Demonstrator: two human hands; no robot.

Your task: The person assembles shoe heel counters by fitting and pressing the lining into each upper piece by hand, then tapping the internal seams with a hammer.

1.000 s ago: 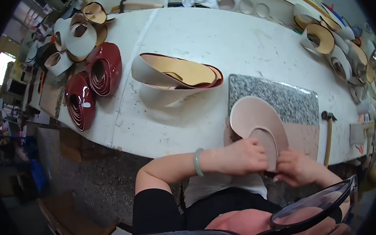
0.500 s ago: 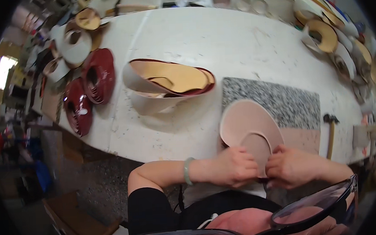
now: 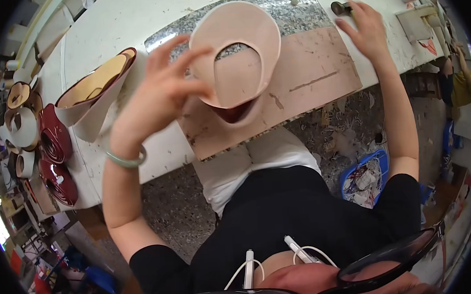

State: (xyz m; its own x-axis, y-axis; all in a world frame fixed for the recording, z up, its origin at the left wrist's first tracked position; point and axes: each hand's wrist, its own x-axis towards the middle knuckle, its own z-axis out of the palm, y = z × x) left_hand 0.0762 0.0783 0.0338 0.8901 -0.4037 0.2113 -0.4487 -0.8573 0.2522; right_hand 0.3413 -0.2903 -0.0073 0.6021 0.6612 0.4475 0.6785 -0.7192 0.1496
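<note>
A pale pink shoe upper [image 3: 233, 26], curved with an oval opening, stands on a tan board in front of me. Dark red shows inside its near end. My left hand [image 3: 159, 95], a green bangle on its wrist, hovers at the upper's left edge with fingers spread; whether a fingertip touches it I cannot tell. At the far right, my right hand [image 3: 367, 31] lies over the handle of a hammer [image 3: 340, 8], thumb stretched away from the other fingers. The hand hides most of the handle.
The tan board [image 3: 311, 61] adjoins a speckled stone slab [image 3: 297, 8]. To the left are another pale upper [image 3: 94, 93] and dark red glossy uppers [image 3: 54, 134]. A grey box [image 3: 416, 21] sits at the right. On the floor stands a blue basket of scraps [image 3: 366, 178].
Both hands have let go of the pale pink upper, which now stands on the board. My right hand has moved right to the hammer; my left has lifted leftward. The view has turned.
</note>
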